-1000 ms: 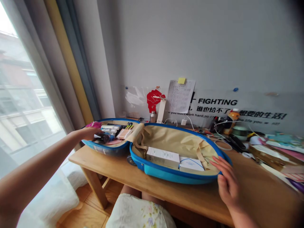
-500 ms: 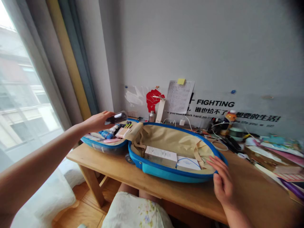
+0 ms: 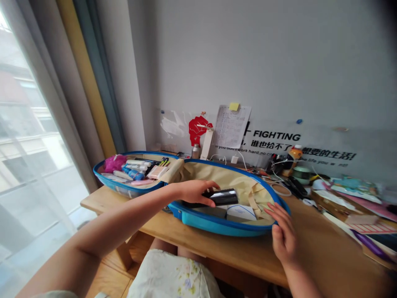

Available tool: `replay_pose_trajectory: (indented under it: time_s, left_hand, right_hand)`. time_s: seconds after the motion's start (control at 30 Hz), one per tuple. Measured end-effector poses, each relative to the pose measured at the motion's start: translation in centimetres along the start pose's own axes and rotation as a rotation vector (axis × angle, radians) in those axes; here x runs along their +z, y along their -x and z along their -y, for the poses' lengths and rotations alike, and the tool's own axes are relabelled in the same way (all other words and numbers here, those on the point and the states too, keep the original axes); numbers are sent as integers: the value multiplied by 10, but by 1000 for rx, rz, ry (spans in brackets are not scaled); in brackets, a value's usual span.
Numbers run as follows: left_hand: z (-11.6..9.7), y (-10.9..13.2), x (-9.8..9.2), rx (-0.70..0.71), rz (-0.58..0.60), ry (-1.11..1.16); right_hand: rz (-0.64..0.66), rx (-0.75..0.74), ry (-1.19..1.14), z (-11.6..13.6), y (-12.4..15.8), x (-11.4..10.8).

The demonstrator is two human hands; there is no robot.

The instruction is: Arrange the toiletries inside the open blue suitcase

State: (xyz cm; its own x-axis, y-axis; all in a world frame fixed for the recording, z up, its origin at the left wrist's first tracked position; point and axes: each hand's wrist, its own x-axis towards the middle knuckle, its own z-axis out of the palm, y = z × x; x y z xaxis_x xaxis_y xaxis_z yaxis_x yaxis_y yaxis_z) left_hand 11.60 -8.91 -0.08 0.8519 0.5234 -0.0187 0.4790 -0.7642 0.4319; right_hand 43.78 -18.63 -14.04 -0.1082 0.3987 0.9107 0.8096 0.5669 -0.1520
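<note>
An open blue hard-shell suitcase lies on the desk, its two halves side by side and lined in beige. My left hand point(image 3: 195, 192) reaches across the right half point(image 3: 214, 227) and grips a glossy black cylinder point(image 3: 221, 197) just above the lining. Beneath the cylinder are a white box with a blue line point(image 3: 241, 213) and a second white box point(image 3: 211, 212), which is mostly hidden. My right hand point(image 3: 282, 234) rests with its fingers apart on the front rim of that half. The left half point(image 3: 124, 188) holds a pink pouch point(image 3: 114, 163), several white tubes point(image 3: 135, 164) and a blue bottle point(image 3: 133, 174).
The wooden desk point(image 3: 102, 203) has papers, cables, a bottle and a green bowl point(image 3: 299, 175) at its right end. A wall with a pinned sheet and lettering stands behind. A curtained window lies to the left, and my knees are below the desk edge.
My left hand has moved down and to the right with the black cylinder, from above the left half to above the right half. The pink pouch is now uncovered. My right hand has hardly moved.
</note>
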Motion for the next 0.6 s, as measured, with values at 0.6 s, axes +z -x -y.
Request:
replay_pose_trajectory:
  time_s: [0.6]
  left_hand:
    - [0,-15,28,-147,203,-343]
  right_hand:
    - [-2,-24,10,5,-4,-2]
